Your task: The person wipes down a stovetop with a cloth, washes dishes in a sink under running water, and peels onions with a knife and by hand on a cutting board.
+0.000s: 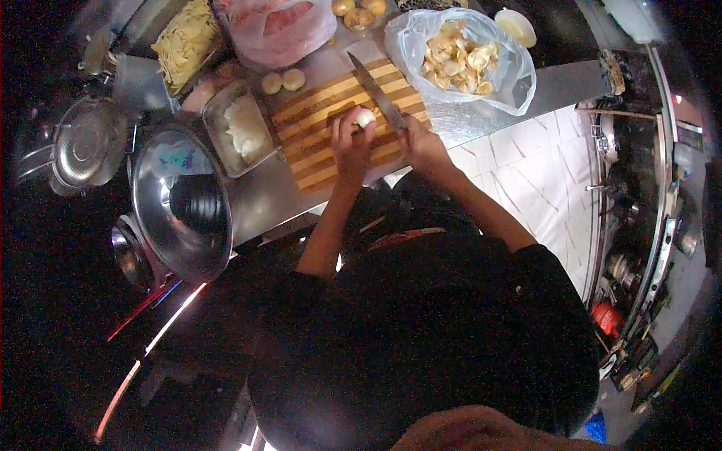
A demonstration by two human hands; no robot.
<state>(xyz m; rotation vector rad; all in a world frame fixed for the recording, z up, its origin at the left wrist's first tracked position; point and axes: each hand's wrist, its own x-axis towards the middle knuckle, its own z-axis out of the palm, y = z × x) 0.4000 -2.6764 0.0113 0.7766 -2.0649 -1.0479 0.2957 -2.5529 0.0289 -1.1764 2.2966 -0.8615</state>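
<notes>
Over the striped wooden cutting board, my left hand is closed round a small white peeled piece, possibly an onion. My right hand grips the handle of a long knife. Its blade points up and away to the left, just right of the white piece, and I cannot tell whether they touch. Two pale round pieces lie by the board's upper left edge. A clear container with white pieces stands left of the board.
A plastic bag of peels lies at the board's upper right. Behind are a pink-filled bag, round yellowish items and pale strips. A large metal bowl and a strainer stand at left.
</notes>
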